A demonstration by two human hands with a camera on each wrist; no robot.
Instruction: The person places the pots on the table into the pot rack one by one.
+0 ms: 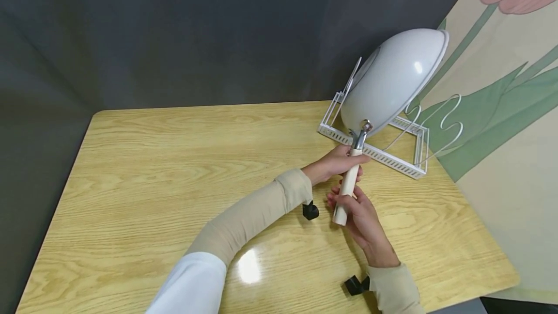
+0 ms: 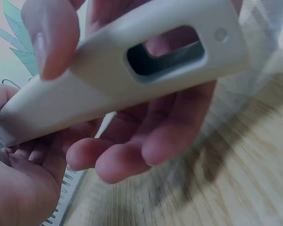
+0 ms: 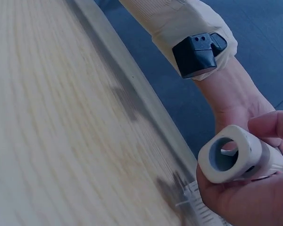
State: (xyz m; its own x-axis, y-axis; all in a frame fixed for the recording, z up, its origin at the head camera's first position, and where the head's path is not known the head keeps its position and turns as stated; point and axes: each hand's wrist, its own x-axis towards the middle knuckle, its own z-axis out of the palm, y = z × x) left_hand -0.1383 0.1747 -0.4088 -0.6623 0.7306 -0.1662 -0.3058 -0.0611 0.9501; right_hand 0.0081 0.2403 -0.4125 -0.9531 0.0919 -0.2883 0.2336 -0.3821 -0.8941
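A tool with a cream hollow handle (image 1: 348,183) and a shiny chrome head (image 1: 360,137) slants between my two hands above the table. My left hand (image 1: 334,163) holds the handle just below the metal, thumb laid across it. Lower down, my right hand (image 1: 359,214) has thumb and fingers around the handle near its end. In the left wrist view the handle (image 2: 99,89) shows a long slot and a small round dimple, with right-hand fingers (image 2: 120,162) curling beneath. Its open round end (image 3: 243,146) faces the camera in the right wrist view.
Beyond the hands, a white bowl (image 1: 401,67) leans on its side in a white rack (image 1: 388,156) with curled wire ends. The wooden table (image 1: 174,159) extends left. A dark curtain (image 1: 218,28) hangs behind, a flower-patterned cloth (image 1: 501,168) at right. Black wrist cameras (image 1: 310,211) sit under the sleeves.
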